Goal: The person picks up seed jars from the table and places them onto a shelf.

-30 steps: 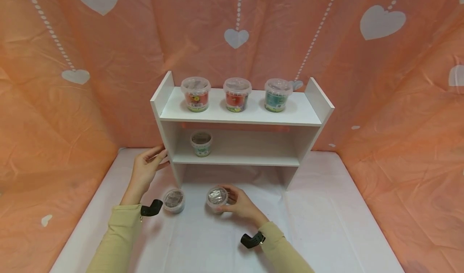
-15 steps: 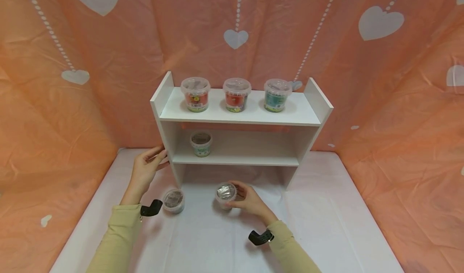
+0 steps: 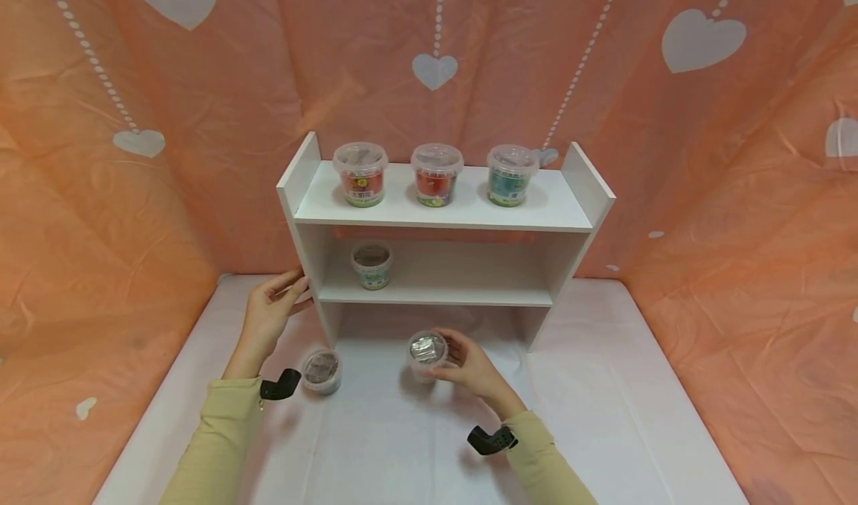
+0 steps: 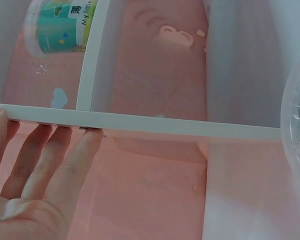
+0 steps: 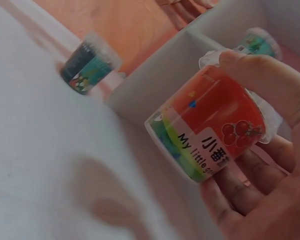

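A white two-tier shelf (image 3: 436, 297) stands at the back of the table. My left hand (image 3: 267, 319) touches its left side panel, fingers fairly straight; in the left wrist view, the fingertips (image 4: 92, 134) meet the panel's edge. In front of the shelf my right hand (image 3: 472, 367) grips a clear lidded plastic tub (image 3: 427, 350) between thumb and fingers. The right wrist view shows this tub's red label (image 5: 210, 120) with tomatoes. Its shadow lies apart from it, so it appears raised off the table. A second tub (image 3: 322, 372), teal-labelled in the right wrist view, stands by the left panel's foot.
Three larger lidded tubs line the top board: two red-labelled, one on the left (image 3: 362, 177) and one in the middle (image 3: 436, 177), and a teal one (image 3: 511, 177) at right. A small green-labelled tub (image 3: 372, 267) sits left on the middle board. An orange curtain (image 3: 221, 155) hangs behind.
My right hand has moved the red-labelled tub to the right and slightly toward the shelf. The left hand has stayed at the side panel.
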A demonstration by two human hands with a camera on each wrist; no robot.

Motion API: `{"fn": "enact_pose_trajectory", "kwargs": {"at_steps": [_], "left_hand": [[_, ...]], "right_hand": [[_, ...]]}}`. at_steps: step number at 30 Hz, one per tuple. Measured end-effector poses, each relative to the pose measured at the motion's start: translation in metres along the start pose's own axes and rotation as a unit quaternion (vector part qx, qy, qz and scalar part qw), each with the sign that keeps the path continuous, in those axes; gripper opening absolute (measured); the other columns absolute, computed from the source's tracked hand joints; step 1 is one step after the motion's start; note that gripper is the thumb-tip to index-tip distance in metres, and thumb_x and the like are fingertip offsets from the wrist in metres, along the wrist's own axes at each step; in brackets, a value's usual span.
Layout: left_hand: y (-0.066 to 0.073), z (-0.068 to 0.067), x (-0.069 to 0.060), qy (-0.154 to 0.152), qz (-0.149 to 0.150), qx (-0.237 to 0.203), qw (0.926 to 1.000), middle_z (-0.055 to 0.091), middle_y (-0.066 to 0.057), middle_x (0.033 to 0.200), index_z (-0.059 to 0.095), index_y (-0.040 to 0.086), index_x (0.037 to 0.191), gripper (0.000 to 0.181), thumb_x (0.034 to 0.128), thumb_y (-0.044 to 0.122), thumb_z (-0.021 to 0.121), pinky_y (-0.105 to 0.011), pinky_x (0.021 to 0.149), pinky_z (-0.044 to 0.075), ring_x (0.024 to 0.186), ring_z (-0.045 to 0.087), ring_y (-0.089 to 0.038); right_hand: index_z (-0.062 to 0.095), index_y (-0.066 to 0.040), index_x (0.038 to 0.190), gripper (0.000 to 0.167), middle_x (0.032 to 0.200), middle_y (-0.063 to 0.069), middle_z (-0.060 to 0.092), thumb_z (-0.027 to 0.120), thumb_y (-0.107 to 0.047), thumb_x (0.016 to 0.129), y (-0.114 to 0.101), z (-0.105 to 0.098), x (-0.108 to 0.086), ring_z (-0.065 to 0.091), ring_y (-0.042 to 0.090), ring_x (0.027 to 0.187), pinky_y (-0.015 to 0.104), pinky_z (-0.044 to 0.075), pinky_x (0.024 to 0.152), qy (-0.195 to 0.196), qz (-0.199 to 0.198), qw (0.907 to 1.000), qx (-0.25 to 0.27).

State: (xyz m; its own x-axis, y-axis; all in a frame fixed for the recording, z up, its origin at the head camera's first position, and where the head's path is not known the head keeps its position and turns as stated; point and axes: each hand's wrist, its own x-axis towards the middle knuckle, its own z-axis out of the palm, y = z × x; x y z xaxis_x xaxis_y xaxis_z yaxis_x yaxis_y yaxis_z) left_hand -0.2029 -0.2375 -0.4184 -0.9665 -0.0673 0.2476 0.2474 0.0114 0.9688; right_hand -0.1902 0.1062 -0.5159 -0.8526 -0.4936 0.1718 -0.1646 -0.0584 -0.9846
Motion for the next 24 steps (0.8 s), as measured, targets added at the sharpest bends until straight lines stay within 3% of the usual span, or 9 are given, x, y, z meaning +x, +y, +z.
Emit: {"fn": "enact_pose_trajectory", "kwargs": {"at_steps": [7,19,24], "left_hand": [[0.0,0.0,0.0,0.004,-0.004,0.0,1.0,0.059,-0.006,0.121,0.047,-0.014,0.133,0.046,0.0962,0.011,0.059,-0.04,0.086,0.054,0.102,0.061,-0.005],[0.001,-0.001,0.0,0.001,-0.003,0.007,1.0,0.056,-0.014,0.126,0.047,-0.013,0.133,0.045,0.0965,0.011,0.058,-0.038,0.086,0.054,0.102,0.062,-0.005],[0.0,0.0,0.0,0.005,-0.006,0.004,1.0,0.059,-0.009,0.122,0.047,-0.013,0.133,0.045,0.0963,0.011,0.059,-0.037,0.085,0.055,0.101,0.062,-0.006]], "right_hand": [[0.043,0.009,0.136,0.066,0.129,0.025,0.053,0.076,0.006,0.078,-0.015,-0.006,-0.002,0.056,0.019,0.113,0.026,0.046,0.098,0.003,-0.008,0.9999,-0.013],[0.047,0.002,0.136,0.066,0.128,0.018,0.056,0.078,0.001,0.077,-0.052,-0.012,-0.004,0.056,0.025,0.112,0.028,0.048,0.096,0.012,-0.004,0.9993,-0.035],[0.048,0.003,0.135,0.064,0.126,0.018,0.057,0.078,0.001,0.078,-0.06,-0.015,-0.004,0.057,0.024,0.111,0.03,0.049,0.096,0.01,-0.009,0.9993,-0.035]]}}
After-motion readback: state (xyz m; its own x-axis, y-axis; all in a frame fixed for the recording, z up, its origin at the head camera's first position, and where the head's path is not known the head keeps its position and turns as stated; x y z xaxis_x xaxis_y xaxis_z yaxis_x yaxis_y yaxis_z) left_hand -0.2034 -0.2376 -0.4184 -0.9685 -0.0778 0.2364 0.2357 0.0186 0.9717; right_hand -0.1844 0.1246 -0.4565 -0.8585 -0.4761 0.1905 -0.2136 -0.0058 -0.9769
